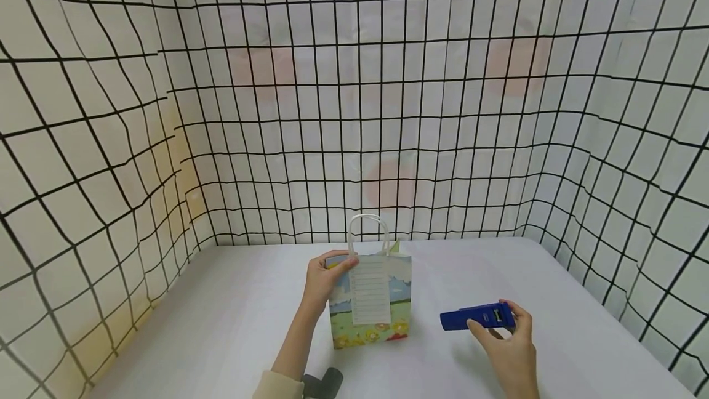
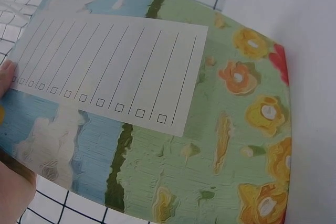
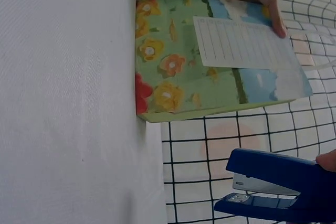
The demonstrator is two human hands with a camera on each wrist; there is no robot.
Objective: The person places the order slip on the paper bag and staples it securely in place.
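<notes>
A paper gift bag with a painted flower meadow and white rope handles stands upright on the table. Against its front lies a white checklist sheet with ruled lines and small boxes. My left hand pinches the bag's upper left edge together with the sheet's top corner, thumb in front. To the right, above the table, my right hand grips a blue stapler. In the right wrist view the stapler has its jaws apart, with a gap between it and the bag.
The white table spreads around the bag. Black grid netting over white sheeting walls the back and both sides. A dark grey object shows beside the left sleeve at the bottom edge.
</notes>
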